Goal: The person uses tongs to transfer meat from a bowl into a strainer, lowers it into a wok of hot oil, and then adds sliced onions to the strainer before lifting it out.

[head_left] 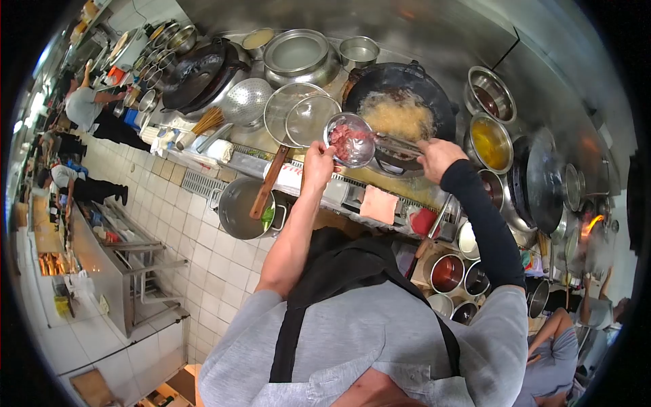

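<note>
The left hand [317,163] grips the near rim of a small steel bowl [350,140] holding pink meat pieces, and holds it up at the near edge of the wok [400,102]. The right hand [437,157] is closed around the handle of a metal tool [399,144] whose far end reaches toward the bowl; whether it is a ladle or tongs cannot be told. The wok holds pale, foaming oil [397,115].

Just left of the bowl lie 2 round mesh strainers [302,114], one overlapping the other, with a perforated skimmer [245,100] beyond them. A second, dark wok [196,73] sits farther left, and a lidded pot [298,55] stands behind the strainers. To the right of the wok is a bowl of yellow liquid [489,141]. Below the stove edge, a pot [244,207] carries a wooden-handled utensil [270,182], and a pink cloth [378,203] lies on the ledge. At the far right a flame [591,224] burns. Other people stand along the aisle at left.
</note>
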`<state>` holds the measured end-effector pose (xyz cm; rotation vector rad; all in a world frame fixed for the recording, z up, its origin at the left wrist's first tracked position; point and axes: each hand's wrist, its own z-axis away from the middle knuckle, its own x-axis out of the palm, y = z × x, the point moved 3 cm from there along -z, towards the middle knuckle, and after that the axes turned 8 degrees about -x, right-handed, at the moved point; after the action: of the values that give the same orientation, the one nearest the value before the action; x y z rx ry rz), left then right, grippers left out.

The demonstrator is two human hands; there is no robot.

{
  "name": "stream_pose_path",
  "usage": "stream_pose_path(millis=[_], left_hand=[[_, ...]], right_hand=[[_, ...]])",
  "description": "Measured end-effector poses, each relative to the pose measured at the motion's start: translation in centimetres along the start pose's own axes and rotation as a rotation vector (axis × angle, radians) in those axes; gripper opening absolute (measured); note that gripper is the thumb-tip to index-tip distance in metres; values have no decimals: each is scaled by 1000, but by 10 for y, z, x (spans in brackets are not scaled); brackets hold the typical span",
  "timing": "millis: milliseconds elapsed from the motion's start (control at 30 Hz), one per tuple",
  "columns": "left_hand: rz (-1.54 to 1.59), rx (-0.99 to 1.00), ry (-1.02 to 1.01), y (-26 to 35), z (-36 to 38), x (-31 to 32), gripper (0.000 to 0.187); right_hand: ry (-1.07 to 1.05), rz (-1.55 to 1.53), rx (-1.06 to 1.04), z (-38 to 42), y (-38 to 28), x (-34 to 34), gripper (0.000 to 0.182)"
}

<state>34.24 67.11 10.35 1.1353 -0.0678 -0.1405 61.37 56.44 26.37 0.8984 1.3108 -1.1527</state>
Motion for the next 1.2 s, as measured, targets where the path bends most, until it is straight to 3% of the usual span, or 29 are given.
stream_pose_path(millis=[133, 333, 433, 633, 733, 900, 1000, 1100, 1200], left_hand=[[98, -73, 33, -9, -4, -14, 14], [195, -24, 34, -8, -1, -16, 13], [167, 40, 54, 0, -1, -20, 13], [-40, 99, 40, 26, -2, -13, 16], [-111, 147, 9, 39, 2, 3, 19], [-189, 127, -4, 33, -10, 14, 19], [-138, 105, 24, 15, -20, 9, 18], [-69, 71, 10, 7, -16, -2, 16], [10, 63, -35, 1, -15, -11, 15]], right_hand=[[88, 42, 141, -17, 44, -3, 24], [-59, 118, 475, -86, 113, 34, 31], [56, 172, 508, -90, 125, 14, 29], [-4, 252, 133, -42, 21, -76, 29], [-51, 278, -58, -27, -12, -61, 33], [-106, 302, -25, -14, -3, -27, 18], [-62, 158, 75, 0, 21, -3, 19], [-126, 103, 199, 5, 53, 66, 25], [-68, 86, 311, 8, 48, 53, 31]])
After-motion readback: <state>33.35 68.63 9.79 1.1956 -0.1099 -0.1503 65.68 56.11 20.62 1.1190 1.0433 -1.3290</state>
